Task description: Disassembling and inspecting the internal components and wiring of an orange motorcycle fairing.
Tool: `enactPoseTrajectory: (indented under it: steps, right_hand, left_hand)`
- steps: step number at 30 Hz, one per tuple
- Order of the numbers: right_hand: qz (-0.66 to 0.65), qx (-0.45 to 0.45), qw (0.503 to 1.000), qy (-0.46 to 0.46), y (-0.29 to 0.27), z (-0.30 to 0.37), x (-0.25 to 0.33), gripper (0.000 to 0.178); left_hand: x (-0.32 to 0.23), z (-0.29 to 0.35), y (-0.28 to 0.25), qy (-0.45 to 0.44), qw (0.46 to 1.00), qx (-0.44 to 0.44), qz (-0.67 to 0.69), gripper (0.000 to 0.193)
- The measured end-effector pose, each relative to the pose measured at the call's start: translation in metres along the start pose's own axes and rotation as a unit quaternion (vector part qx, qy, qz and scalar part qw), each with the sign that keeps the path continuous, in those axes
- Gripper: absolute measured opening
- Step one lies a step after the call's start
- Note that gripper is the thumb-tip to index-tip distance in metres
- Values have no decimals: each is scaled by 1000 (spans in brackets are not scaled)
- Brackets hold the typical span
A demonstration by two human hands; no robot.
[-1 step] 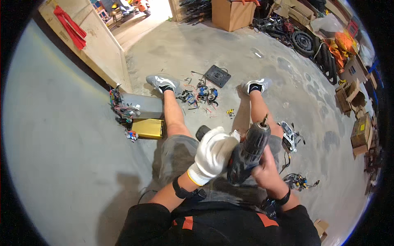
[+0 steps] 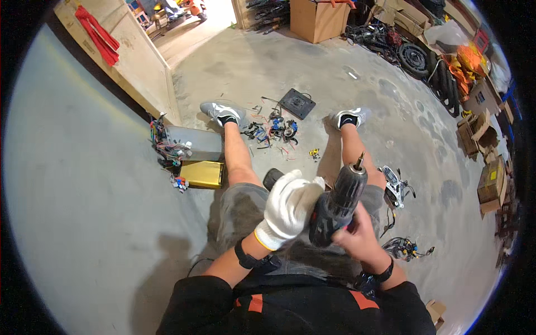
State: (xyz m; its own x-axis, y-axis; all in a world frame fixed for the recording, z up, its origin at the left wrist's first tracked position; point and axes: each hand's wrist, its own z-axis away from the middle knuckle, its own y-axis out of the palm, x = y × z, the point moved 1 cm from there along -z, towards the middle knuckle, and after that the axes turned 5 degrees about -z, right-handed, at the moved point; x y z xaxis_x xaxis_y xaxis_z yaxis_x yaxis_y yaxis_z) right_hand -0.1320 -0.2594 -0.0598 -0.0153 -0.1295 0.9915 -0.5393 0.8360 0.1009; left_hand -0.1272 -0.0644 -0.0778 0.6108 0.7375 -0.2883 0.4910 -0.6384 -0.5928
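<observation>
A dark cordless drill (image 2: 345, 192) points away from me over my lap, a bit in its chuck. My left hand (image 2: 287, 209), in a white knitted glove, is closed around its handle, most of which the glove hides. A black block (image 2: 273, 179), apparently the drill's base, sticks out past the gloved fingers. My bare right hand (image 2: 360, 237) grips the drill body from the right, thumb across its near end; its other fingers are partly hidden. Between my feet lie cut wires and blue-and-black connectors (image 2: 276, 129), beside a black square plate (image 2: 297, 104) and a small yellow piece (image 2: 314, 152).
By my left leg sit a grey box (image 2: 195, 142) with wire bundles and a gold metal case (image 2: 202, 175). A white-framed part (image 2: 394, 186) and a cable coil (image 2: 405, 248) lie to my right. Cartons (image 2: 491, 184) and a wheel (image 2: 413, 58) line the right side.
My right hand has shifted slightly left on the drill body, its thumb reaching further across. The gloved left hand keeps nearly the same place.
</observation>
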Motion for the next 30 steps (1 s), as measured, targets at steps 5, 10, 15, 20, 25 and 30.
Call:
enactPoseTrajectory:
  steps: [5,10,15,20,25,30]
  right_hand:
    - [62,-99,992,52,21,-6,-4,71]
    - [89,-145,985,40,21,-7,-8,62]
    - [34,-117,992,44,18,-17,-6,59]
    - [1,-131,991,18,20,-19,-4,53]
    - [32,-119,992,-5,-1,-23,6,57]
    - [-74,-11,996,-46,-24,-27,18,83]
  left_hand:
    - [8,17,11,-27,996,-23,-83,27]
    - [1,9,7,-40,993,-39,-99,28]
    - [10,22,16,-37,989,-29,-140,32]
    - [15,11,10,12,990,-15,-142,49]
    - [21,3,-13,-13,992,72,-101,66]
    - [8,-12,-29,-72,996,53,-8,69]
